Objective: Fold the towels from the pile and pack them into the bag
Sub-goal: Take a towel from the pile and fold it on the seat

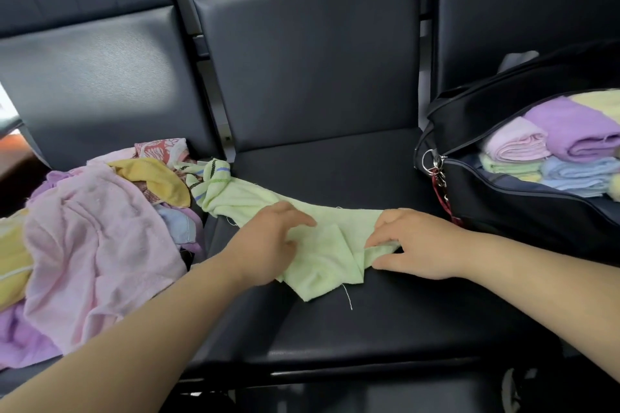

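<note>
A light green towel [330,245] lies crumpled across the middle black seat, its striped far end trailing back into the pile. My left hand [268,241] lies on the towel's left part with fingers curled into the cloth. My right hand [416,243] pinches the towel's right edge against the seat. The pile of unfolded towels [94,228], pink, yellow, purple and blue, sits on the left seat. An open black bag [503,198] stands on the right seat with folded pink, purple, green and blue towels inside.
A row of black padded seats [335,322] with upright backs holds everything. Metal rings and a red strap [437,171] hang from the bag's left end. A loose white thread [347,297] trails from the green towel toward the seat's front edge.
</note>
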Demonstrator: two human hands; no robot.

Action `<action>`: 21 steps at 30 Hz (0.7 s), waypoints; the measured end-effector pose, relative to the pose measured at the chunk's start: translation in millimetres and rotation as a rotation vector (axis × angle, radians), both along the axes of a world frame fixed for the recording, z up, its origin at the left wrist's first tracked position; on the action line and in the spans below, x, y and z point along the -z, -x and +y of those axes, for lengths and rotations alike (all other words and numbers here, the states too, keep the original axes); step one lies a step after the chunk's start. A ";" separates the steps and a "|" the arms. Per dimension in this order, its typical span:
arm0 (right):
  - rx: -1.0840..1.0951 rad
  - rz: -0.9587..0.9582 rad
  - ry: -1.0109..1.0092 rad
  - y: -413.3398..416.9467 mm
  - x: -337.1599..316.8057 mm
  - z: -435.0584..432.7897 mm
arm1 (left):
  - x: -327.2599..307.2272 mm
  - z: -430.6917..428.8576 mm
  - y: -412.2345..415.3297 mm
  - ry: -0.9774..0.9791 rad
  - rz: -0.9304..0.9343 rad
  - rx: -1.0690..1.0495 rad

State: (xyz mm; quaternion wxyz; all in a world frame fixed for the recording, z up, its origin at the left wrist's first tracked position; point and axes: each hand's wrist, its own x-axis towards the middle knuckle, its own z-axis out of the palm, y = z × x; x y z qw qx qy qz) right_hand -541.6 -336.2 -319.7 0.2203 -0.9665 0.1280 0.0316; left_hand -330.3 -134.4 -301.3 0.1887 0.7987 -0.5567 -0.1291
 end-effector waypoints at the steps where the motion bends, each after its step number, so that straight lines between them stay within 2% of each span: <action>1: -0.006 -0.011 0.005 -0.4 0.2 0.2 | -0.1 -2.7 6.7 0.058 0.035 0.043; 5: -0.020 -0.056 -0.012 -2.0 1.1 -0.4 | 3.4 -16.9 31.6 0.105 0.127 0.158; 7: -0.017 -0.088 -0.003 -2.3 2.1 0.6 | 8.5 -20.8 34.2 0.019 0.153 0.196; 10: 0.033 -0.099 -0.025 0.1 -0.9 2.4 | 12.4 -24.2 25.7 -0.138 0.066 0.240; 13: 0.113 -0.091 -0.146 4.5 -10.3 0.2 | 13.1 -26.8 18.4 -0.173 0.164 0.229; 17: 0.188 -0.128 -0.324 7.8 -25.5 -4.4 | 9.3 -27.3 19.1 -0.157 0.368 0.126; 21: 0.210 -0.177 -0.372 6.4 -35.4 -4.7 | -12.0 -24.4 10.8 0.005 0.469 0.078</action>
